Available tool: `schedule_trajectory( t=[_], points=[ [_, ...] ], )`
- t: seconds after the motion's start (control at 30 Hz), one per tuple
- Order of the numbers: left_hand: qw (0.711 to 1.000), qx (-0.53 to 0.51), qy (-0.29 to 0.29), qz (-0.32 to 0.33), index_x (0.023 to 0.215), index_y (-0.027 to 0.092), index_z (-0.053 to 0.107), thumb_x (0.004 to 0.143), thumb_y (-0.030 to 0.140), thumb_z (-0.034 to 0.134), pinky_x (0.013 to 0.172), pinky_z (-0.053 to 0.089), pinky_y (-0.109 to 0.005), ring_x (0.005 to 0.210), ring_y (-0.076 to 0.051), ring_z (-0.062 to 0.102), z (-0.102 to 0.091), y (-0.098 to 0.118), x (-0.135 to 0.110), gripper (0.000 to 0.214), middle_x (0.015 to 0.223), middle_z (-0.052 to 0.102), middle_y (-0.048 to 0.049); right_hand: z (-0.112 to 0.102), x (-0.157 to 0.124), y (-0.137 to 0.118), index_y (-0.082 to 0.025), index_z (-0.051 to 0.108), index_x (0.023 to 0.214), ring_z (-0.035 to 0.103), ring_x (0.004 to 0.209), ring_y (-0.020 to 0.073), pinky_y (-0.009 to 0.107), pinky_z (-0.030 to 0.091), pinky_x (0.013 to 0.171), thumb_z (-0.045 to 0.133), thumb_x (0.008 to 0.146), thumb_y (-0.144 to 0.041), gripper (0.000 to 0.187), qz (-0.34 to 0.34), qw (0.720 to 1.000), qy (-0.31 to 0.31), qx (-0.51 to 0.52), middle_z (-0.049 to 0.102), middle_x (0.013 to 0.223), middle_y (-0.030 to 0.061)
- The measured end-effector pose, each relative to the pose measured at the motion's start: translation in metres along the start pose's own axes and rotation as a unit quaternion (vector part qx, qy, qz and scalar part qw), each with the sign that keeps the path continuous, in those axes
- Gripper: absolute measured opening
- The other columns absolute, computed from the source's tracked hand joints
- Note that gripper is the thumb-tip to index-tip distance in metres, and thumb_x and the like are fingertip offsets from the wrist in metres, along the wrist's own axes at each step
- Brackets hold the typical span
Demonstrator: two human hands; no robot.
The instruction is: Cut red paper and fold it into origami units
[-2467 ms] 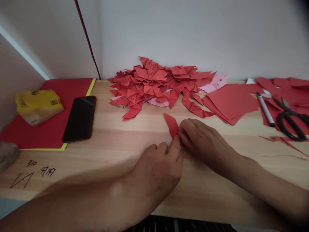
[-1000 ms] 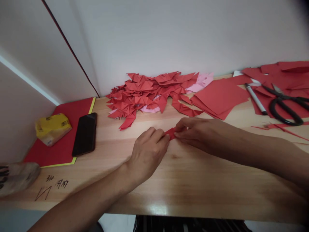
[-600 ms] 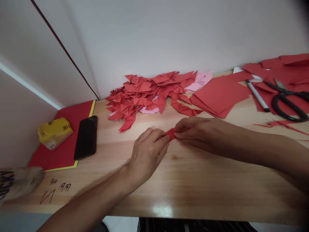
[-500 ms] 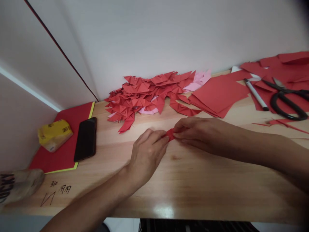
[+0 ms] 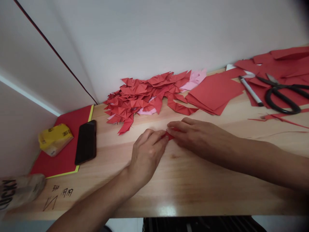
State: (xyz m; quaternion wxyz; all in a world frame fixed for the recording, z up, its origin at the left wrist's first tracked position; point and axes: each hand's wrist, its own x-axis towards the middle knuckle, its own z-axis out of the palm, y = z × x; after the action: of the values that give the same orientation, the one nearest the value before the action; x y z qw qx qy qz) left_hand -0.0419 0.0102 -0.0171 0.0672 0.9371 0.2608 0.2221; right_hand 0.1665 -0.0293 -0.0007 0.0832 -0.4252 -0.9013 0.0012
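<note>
1. Closer to the bare left hand, the bare right hand has shifted in over the small red paper piece.
2. I see both pinching it between them, mostly covered.
3. I judge it light, crisp, easily creased; hold its ends.
4. Palms down, wrists converge above the pale wooden tabletop.

Red paper piece, black phone

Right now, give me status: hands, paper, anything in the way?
Left hand and right hand both on small red paper piece. Piece mostly hidden by them. Folded-paper pile close beyond, possible snag; scissors farther right.
</note>
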Motion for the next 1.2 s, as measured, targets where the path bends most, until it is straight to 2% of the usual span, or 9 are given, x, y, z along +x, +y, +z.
schedule_trajectory(
  t=[0.1,0.33,0.5,0.63,0.73,0.8,0.93,1.07,1.2],
  points=[
    [0.999,0.04,-0.006,0.016,0.108,0.017,0.067,0.095,0.018,0.053,0.081,0.051,-0.033,0.094,-0.018,0.055,0.003,0.0,-0.003,0.02,0.113,0.068,-0.0054,0.0,0.0,-0.003,-0.013,0.07,0.095,0.06,0.086,0.0231,0.037,0.053,0.076,0.045,0.088,-0.005,0.026,0.023,0.999,-0.023,-0.015,0.067,0.111,0.0154],
    [0.988,0.136,-0.022,0.076,0.121,0.012,0.061,0.092,0.01,0.053,0.095,0.05,-0.045,0.119,-0.027,0.053,0.003,0.001,-0.012,0.03,0.128,0.063,-0.0105,-0.001,0.0,-0.007,-0.011,0.07,0.102,0.059,0.085,0.0225,0.036,0.051,0.078,0.047,0.088,-0.005,0.027,0.023,0.997,-0.039,-0.066,0.066,0.111,0.0152],
    [0.978,0.175,-0.079,0.081,0.13,0.008,0.054,0.091,0.005,0.047,0.106,0.045,-0.048,0.13,-0.029,0.05,-0.002,0.006,-0.016,0.04,0.137,0.056,-0.0153,-0.001,-0.001,-0.011,-0.013,0.071,0.093,0.058,0.084,0.0226,0.035,0.05,0.073,0.051,0.088,-0.009,0.021,0.03,0.997,-0.034,-0.069,0.067,0.109,0.0139],
    [0.973,0.185,-0.118,0.069,0.136,0.007,0.048,0.09,0.004,0.045,0.109,0.044,-0.048,0.136,-0.031,0.044,-0.002,0.009,-0.02,0.046,0.144,0.048,-0.0169,0.001,-0.003,-0.013,-0.012,0.071,0.089,0.061,0.089,0.0259,0.037,0.05,0.07,0.051,0.088,-0.009,0.021,0.08,0.993,-0.039,-0.079,0.066,0.113,0.017],
    [0.974,0.187,-0.113,0.055,0.136,0.006,0.048,0.091,0.004,0.042,0.109,0.044,-0.049,0.136,-0.031,0.043,0.001,0.011,-0.022,0.046,0.144,0.047,-0.017,0.003,-0.003,-0.013,-0.008,0.071,0.098,0.063,0.097,0.0297,0.04,0.052,0.075,0.049,0.089,-0.009,0.024,0.11,0.991,-0.029,-0.068,0.065,0.118,0.0201],
    [0.977,0.184,-0.104,0.042,0.136,0.006,0.048,0.091,0.004,0.041,0.108,0.045,-0.048,0.136,-0.03,0.044,0.004,0.012,-0.023,0.046,0.145,0.047,-0.0161,0.005,-0.003,-0.013,-0.006,0.069,0.105,0.062,0.106,0.0331,0.045,0.053,0.082,0.048,0.089,-0.011,0.027,0.11,0.993,0.002,-0.052,0.064,0.121,0.0223],
    [0.982,0.167,-0.084,0.02,0.135,0.009,0.051,0.091,0.006,0.043,0.108,0.044,-0.046,0.135,-0.029,0.045,0.006,0.012,-0.025,0.045,0.142,0.052,-0.0133,0.017,-0.003,-0.02,-0.006,0.06,0.126,0.056,0.122,0.0305,0.047,0.046,0.098,0.045,0.091,-0.014,0.039,0.062,0.995,0.071,-0.044,0.057,0.136,0.022],
    [0.984,0.16,-0.082,0.013,0.135,0.01,0.051,0.09,0.008,0.044,0.108,0.044,-0.046,0.134,-0.029,0.046,0.007,0.012,-0.024,0.046,0.141,0.053,-0.0119,0.032,-0.006,-0.027,-0.002,0.059,0.127,0.059,0.12,0.0292,0.044,0.046,0.099,0.047,0.093,-0.021,0.041,0.054,0.994,0.059,-0.079,0.06,0.132,0.023],
    [0.982,0.171,-0.079,0.006,0.135,0.013,0.052,0.09,0.007,0.043,0.107,0.044,-0.047,0.133,-0.029,0.048,0.007,0.014,-0.023,0.046,0.141,0.053,-0.0105,0.039,-0.011,-0.03,-0.003,0.06,0.128,0.055,0.125,0.0296,0.044,0.045,0.1,0.044,0.095,-0.026,0.043,0.07,0.99,0.074,-0.093,0.058,0.135,0.0212]
  ],
)
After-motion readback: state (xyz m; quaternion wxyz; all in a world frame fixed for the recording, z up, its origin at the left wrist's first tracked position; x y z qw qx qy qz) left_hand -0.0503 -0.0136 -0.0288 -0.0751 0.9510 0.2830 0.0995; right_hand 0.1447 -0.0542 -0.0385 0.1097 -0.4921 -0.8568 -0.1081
